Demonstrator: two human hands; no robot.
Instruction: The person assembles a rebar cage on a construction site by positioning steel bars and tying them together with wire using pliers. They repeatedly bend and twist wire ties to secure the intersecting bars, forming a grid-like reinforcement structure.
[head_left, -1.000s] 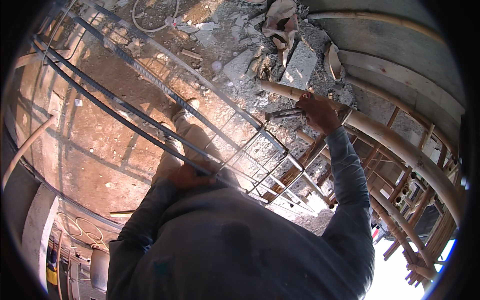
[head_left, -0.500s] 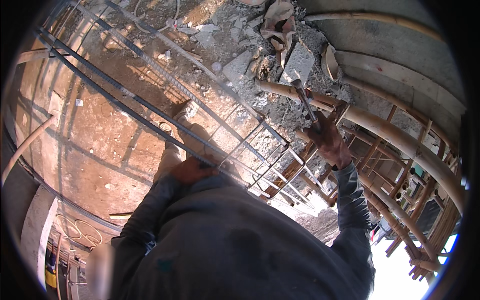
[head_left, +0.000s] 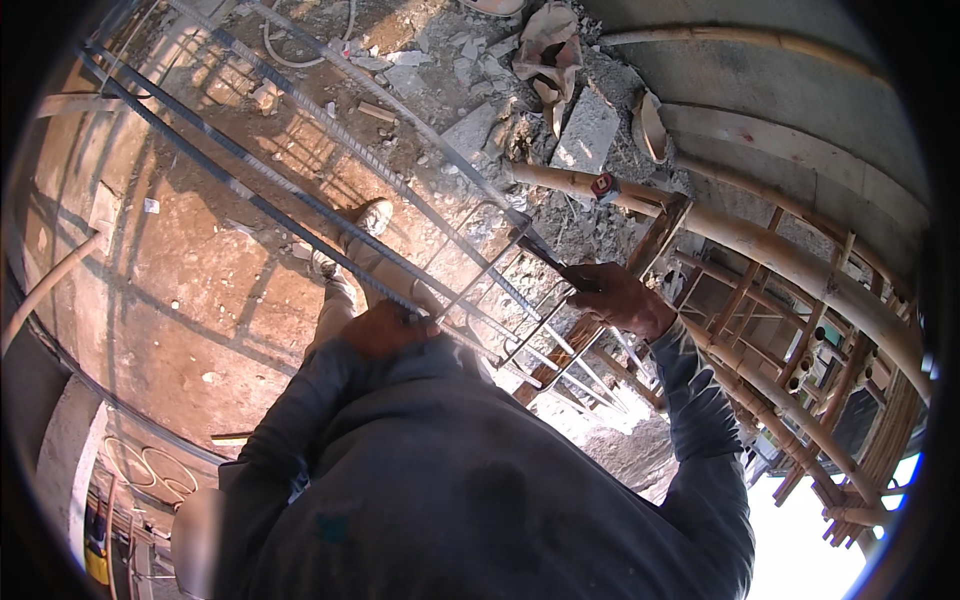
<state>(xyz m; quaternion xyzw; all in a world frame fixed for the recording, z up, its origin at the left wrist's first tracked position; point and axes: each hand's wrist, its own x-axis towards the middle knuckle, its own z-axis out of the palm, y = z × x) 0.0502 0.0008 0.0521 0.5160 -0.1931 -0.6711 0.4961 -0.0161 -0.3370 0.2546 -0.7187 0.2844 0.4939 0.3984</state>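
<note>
Steel rods make up a long cage (head_left: 330,125), the biggest thing in front of this person, its long axis running from 10 o'clock down to 4. Between 1 and 2 o'clock from the right hand, apart from it, a thick bamboo pole (head_left: 760,242) slants much the same way. Square hoops cross the rods near the 4 o'clock end, and one hoop (head_left: 487,268) has its far corner at 10 o'clock from the right hand, just beside it.

That right hand (head_left: 618,297) is the nearer of the two to the corner. The left hand (head_left: 383,330) sits roughly at 9 o'clock from it, against the nearest rods; its fingers look curled, but I can't tell whether they pinch the steel.

The right fingers are bunched around a dark tool (head_left: 543,252), which seems to point to 10 o'clock, along the cage. Whether its tip touches the hoop I can't make out.
</note>
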